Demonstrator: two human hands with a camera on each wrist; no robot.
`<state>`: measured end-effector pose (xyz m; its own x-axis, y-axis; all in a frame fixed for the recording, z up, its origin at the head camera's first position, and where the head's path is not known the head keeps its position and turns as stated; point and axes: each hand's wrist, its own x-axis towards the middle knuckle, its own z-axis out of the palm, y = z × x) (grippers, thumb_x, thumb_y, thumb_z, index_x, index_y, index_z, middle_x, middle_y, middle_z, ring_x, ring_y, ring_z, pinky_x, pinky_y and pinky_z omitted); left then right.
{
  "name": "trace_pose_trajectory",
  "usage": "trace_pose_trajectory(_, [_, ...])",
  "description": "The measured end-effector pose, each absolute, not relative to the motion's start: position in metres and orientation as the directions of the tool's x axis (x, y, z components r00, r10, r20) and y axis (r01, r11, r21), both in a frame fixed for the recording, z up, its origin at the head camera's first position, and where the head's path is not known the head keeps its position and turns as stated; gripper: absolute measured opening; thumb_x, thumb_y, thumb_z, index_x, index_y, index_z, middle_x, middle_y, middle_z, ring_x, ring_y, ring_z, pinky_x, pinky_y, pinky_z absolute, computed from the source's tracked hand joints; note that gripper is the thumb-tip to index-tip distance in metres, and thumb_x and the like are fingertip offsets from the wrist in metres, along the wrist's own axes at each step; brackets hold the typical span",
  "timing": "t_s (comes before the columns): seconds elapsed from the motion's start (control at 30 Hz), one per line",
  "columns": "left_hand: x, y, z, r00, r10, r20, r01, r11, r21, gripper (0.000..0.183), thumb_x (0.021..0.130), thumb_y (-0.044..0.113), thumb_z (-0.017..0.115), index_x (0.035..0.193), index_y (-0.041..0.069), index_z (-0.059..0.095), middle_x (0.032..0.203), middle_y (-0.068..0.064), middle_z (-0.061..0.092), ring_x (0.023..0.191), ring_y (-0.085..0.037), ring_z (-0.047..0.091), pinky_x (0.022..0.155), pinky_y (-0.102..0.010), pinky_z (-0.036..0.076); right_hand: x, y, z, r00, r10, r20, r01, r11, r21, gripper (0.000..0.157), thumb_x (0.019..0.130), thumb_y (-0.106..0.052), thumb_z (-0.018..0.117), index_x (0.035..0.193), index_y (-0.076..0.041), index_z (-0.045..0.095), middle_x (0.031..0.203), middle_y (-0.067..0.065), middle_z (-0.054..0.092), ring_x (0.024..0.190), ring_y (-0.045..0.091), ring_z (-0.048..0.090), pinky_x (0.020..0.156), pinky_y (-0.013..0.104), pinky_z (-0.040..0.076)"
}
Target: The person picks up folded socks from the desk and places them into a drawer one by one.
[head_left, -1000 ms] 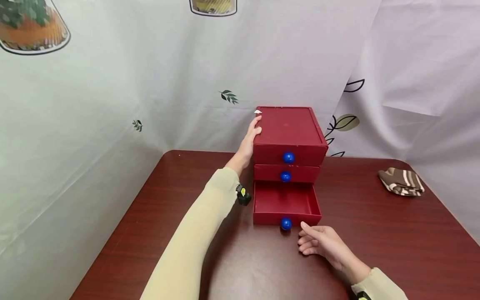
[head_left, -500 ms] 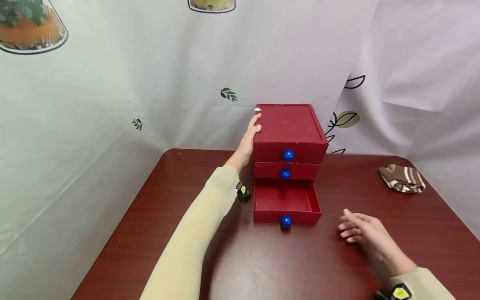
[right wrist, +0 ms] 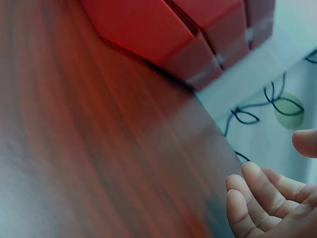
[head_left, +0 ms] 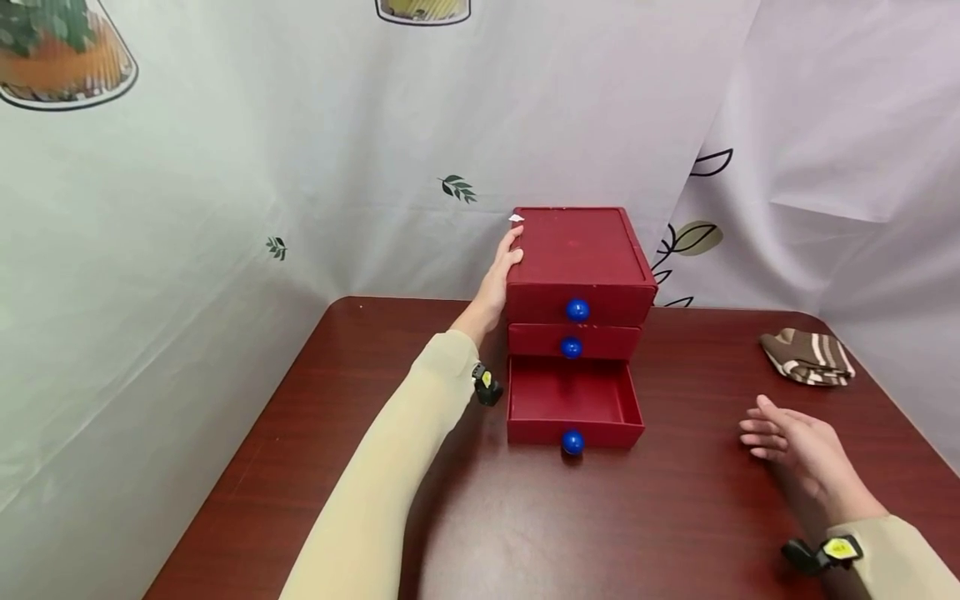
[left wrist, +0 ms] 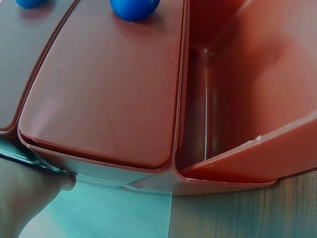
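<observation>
My left hand rests against the left side of a red drawer cabinet, its fingertips at the top edge. Blue round knobs mark the drawer fronts. The bottom drawer is pulled out, and its bare inside shows; the upper two are closed. In the left wrist view, the pulled-out drawer shows at the right, with part of my left hand at the lower left. My right hand hovers over the table right of the cabinet, fingers relaxed and holding nothing. Folded brown striped socks lie just beyond it.
A dark red-brown wooden table carries everything. White cloth with printed plants hangs behind the table and along both sides. The cabinet stands near the table's back edge.
My right hand has moved right, away from the front of the bottom drawer toward the socks. The left hand has stayed on the cabinet, and the drawer is still pulled out.
</observation>
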<state>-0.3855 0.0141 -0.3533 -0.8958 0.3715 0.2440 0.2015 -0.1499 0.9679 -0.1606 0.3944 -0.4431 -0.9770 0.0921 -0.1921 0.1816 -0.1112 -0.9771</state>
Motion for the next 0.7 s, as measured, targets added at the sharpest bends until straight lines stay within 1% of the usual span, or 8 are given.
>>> trace_pose_trajectory(0.13, [-0.385,0.014,-0.353,-0.896,0.368,0.247,0.203,-0.153,0.967,0.052,0.092,0.034,0.037,0.143,0.037,0.027,0.144,0.006,0.027,0.126,-0.017,0.031,0.1,-0.045,0.029,-0.163,0.412,-0.442,-0.983,0.082,-0.166,0.151,-0.163,-0.975,0.027,0.096,-0.025,0.049,0.084,-0.021,0.072,0.084,-0.001,0.07,0.075,0.013,0.067,0.063,0.029,0.053])
trace_pose_trajectory(0.27, [-0.386,0.013,-0.354,-0.894,0.374,0.247,0.202,-0.154,0.967,0.052,0.092,0.034,0.037,0.143,0.036,0.027,0.145,0.006,0.027,0.126,-0.017,0.03,0.1,-0.045,0.029,-0.166,0.426,-0.441,-0.984,0.089,-0.155,0.134,-0.207,-0.969,0.028,0.096,-0.022,0.049,0.082,-0.019,0.072,0.082,0.0,0.07,0.073,0.014,0.067,0.062,0.029,0.053])
trace_pose_trajectory(0.43, [-0.385,0.013,-0.356,-0.885,0.392,0.25,0.203,-0.158,0.966,0.053,0.093,0.034,0.036,0.144,0.036,0.025,0.145,0.005,0.026,0.127,-0.018,0.031,0.1,-0.045,0.028,-0.17,0.442,-0.446,-0.972,0.13,-0.194,0.168,-0.19,-0.967,0.026,0.095,-0.021,0.052,0.079,-0.022,0.072,0.08,-0.003,0.07,0.071,0.012,0.067,0.061,0.027,0.053])
trace_pose_trajectory(0.53, [-0.386,0.014,-0.357,-0.887,0.385,0.255,0.208,-0.159,0.965,0.052,0.092,0.034,0.037,0.144,0.037,0.027,0.144,0.006,0.028,0.125,-0.017,0.032,0.1,-0.045,0.029,-0.172,0.453,-0.452,-0.956,0.177,-0.234,0.202,-0.178,-0.963,0.021,0.091,-0.024,0.058,0.075,-0.025,0.071,0.078,-0.007,0.069,0.07,0.01,0.067,0.06,0.027,0.052])
trace_pose_trajectory(0.63, [-0.386,0.015,-0.359,-0.887,0.383,0.26,0.212,-0.162,0.964,0.053,0.092,0.034,0.037,0.143,0.037,0.028,0.144,0.005,0.029,0.125,-0.017,0.033,0.099,-0.044,0.03,-0.174,0.463,-0.458,-0.938,0.228,-0.26,0.218,-0.194,-0.957,0.018,0.088,-0.026,0.062,0.073,-0.026,0.07,0.075,-0.008,0.068,0.067,0.01,0.066,0.058,0.027,0.052])
trace_pose_trajectory(0.7, [-0.386,0.015,-0.36,-0.887,0.381,0.26,0.212,-0.164,0.964,0.053,0.091,0.034,0.037,0.143,0.037,0.028,0.144,0.004,0.029,0.125,-0.018,0.033,0.099,-0.045,0.03,-0.174,0.469,-0.46,-0.935,0.237,-0.263,0.214,-0.212,-0.954,0.019,0.089,-0.025,0.061,0.072,-0.025,0.071,0.075,-0.008,0.068,0.067,0.01,0.066,0.058,0.027,0.051])
